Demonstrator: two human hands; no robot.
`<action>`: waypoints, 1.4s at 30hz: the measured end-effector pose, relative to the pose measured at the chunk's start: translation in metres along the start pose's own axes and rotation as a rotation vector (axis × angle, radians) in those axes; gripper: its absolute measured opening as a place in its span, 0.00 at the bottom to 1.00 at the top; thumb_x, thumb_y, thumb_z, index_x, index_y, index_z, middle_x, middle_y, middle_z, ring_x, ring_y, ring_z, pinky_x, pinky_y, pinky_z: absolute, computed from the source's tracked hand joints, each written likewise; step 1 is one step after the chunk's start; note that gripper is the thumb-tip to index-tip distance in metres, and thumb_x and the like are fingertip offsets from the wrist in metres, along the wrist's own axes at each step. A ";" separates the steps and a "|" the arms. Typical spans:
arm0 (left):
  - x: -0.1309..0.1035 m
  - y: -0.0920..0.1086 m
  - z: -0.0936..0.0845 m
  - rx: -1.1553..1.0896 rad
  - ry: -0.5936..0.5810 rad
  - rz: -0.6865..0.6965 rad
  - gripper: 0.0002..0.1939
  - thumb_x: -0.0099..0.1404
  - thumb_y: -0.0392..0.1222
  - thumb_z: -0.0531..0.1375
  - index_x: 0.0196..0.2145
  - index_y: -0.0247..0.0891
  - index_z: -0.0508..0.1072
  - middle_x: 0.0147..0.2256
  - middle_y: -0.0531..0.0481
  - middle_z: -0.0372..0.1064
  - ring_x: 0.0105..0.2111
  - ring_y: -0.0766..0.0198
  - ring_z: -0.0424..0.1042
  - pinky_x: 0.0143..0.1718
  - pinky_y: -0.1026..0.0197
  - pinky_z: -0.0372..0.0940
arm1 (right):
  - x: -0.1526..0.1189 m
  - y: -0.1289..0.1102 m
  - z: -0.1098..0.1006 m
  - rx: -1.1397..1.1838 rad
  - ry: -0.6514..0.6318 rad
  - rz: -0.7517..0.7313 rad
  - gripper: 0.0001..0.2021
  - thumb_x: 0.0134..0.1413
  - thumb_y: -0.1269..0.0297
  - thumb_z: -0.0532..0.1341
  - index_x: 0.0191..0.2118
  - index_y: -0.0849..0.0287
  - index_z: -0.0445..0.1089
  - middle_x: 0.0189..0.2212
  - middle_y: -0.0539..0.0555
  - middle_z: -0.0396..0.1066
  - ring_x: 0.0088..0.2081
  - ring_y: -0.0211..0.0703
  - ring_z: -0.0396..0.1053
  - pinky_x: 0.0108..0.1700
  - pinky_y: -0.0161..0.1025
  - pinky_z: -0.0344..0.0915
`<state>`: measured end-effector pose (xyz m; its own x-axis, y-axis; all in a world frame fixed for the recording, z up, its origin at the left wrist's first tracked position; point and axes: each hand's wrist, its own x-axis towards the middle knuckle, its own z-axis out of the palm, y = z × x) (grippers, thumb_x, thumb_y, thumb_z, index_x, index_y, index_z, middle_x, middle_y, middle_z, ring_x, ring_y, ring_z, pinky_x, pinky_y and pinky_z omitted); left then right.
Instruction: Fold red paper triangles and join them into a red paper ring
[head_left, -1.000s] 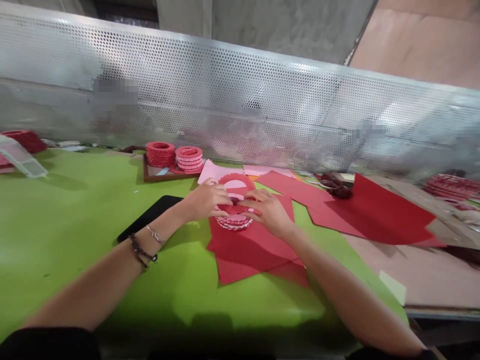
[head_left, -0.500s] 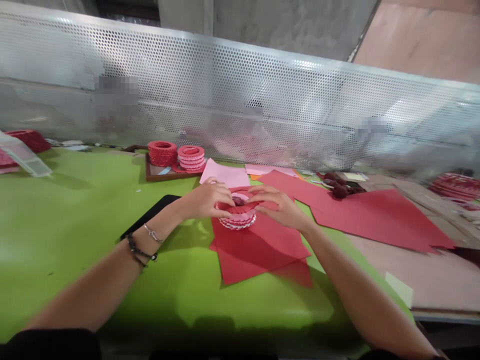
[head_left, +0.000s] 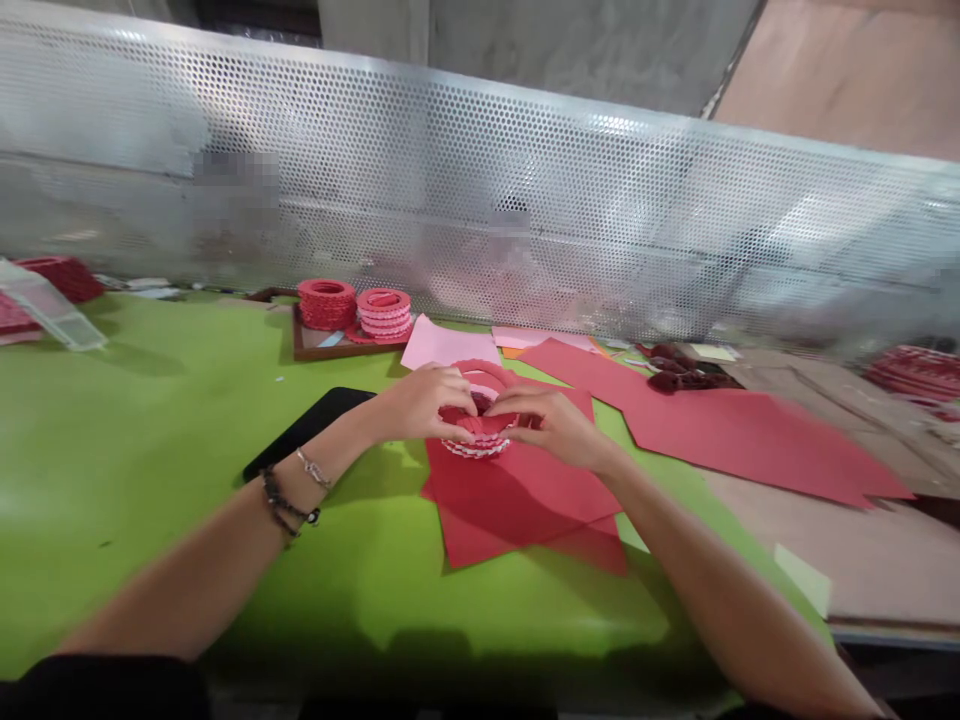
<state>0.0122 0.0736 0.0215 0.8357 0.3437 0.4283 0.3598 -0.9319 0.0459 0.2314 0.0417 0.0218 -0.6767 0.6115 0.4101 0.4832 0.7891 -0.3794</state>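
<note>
A round stack of ring-shaped pieces with wavy edges (head_left: 477,450), in pink, red and white, sits between my hands. On top of it a red scalloped ring (head_left: 480,368) tilts up at its far side. My left hand (head_left: 427,402) curls its fingers and thumb over the ring's left part. From the right, my right hand (head_left: 551,422) closes on the ring too, thumb below and fingers over the opening. Something dark red shows inside the stack, partly hidden by my fingers. Overlapping red sheets (head_left: 517,515) lie under the stack.
Two more ring stacks (head_left: 326,305) stand in a brown tray (head_left: 315,352) at the back left. A black flat object (head_left: 300,430) lies by my left wrist. Pink sheets (head_left: 446,343) and a large red sheet (head_left: 739,435) lie behind and right. A perforated metal screen (head_left: 465,200) runs across the back.
My right hand has come slightly lower and nearer the viewer, its fingers more curled. The red ring's far side now stands higher, and its near side dips into the stack.
</note>
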 end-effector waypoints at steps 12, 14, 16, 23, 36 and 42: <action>0.001 -0.002 0.005 0.175 -0.060 -0.058 0.12 0.60 0.49 0.60 0.35 0.38 0.75 0.35 0.49 0.73 0.38 0.59 0.68 0.41 0.56 0.53 | 0.001 0.000 0.010 -0.132 0.038 0.010 0.08 0.53 0.72 0.60 0.40 0.58 0.72 0.39 0.54 0.73 0.38 0.41 0.70 0.40 0.39 0.67; 0.000 0.000 0.003 0.192 -0.029 -0.056 0.12 0.60 0.50 0.60 0.35 0.38 0.75 0.34 0.49 0.73 0.38 0.59 0.68 0.41 0.56 0.53 | 0.001 0.001 0.007 -0.134 0.047 -0.007 0.08 0.54 0.71 0.60 0.40 0.57 0.72 0.39 0.53 0.73 0.38 0.40 0.70 0.40 0.38 0.67; -0.001 0.001 0.000 0.202 0.018 -0.042 0.13 0.60 0.51 0.60 0.35 0.39 0.75 0.35 0.49 0.73 0.38 0.59 0.67 0.41 0.57 0.54 | 0.001 0.002 0.003 -0.135 0.056 -0.028 0.08 0.54 0.70 0.59 0.40 0.57 0.72 0.39 0.54 0.72 0.39 0.40 0.70 0.39 0.37 0.67; -0.006 -0.004 -0.002 0.272 0.015 0.036 0.11 0.63 0.46 0.58 0.39 0.40 0.74 0.35 0.49 0.72 0.39 0.59 0.67 0.40 0.58 0.56 | -0.003 0.005 -0.004 -0.228 0.015 -0.005 0.10 0.55 0.71 0.57 0.43 0.57 0.71 0.46 0.56 0.69 0.39 0.41 0.70 0.36 0.37 0.68; -0.004 -0.005 0.002 0.188 0.011 0.072 0.12 0.62 0.47 0.58 0.37 0.38 0.76 0.33 0.48 0.72 0.37 0.60 0.66 0.38 0.59 0.57 | -0.003 0.007 -0.006 -0.197 -0.029 -0.093 0.08 0.57 0.69 0.57 0.40 0.59 0.72 0.40 0.56 0.73 0.41 0.41 0.70 0.43 0.39 0.67; -0.002 -0.005 0.007 0.133 -0.048 -0.069 0.11 0.60 0.44 0.60 0.41 0.42 0.75 0.41 0.47 0.70 0.44 0.57 0.66 0.47 0.53 0.56 | 0.000 0.011 -0.001 -0.162 -0.061 -0.015 0.09 0.57 0.70 0.56 0.40 0.56 0.71 0.40 0.54 0.72 0.41 0.40 0.70 0.43 0.40 0.67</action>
<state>0.0115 0.0788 0.0144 0.8250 0.4146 0.3841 0.4661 -0.8835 -0.0474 0.2372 0.0503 0.0179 -0.7147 0.5987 0.3615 0.5527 0.8003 -0.2325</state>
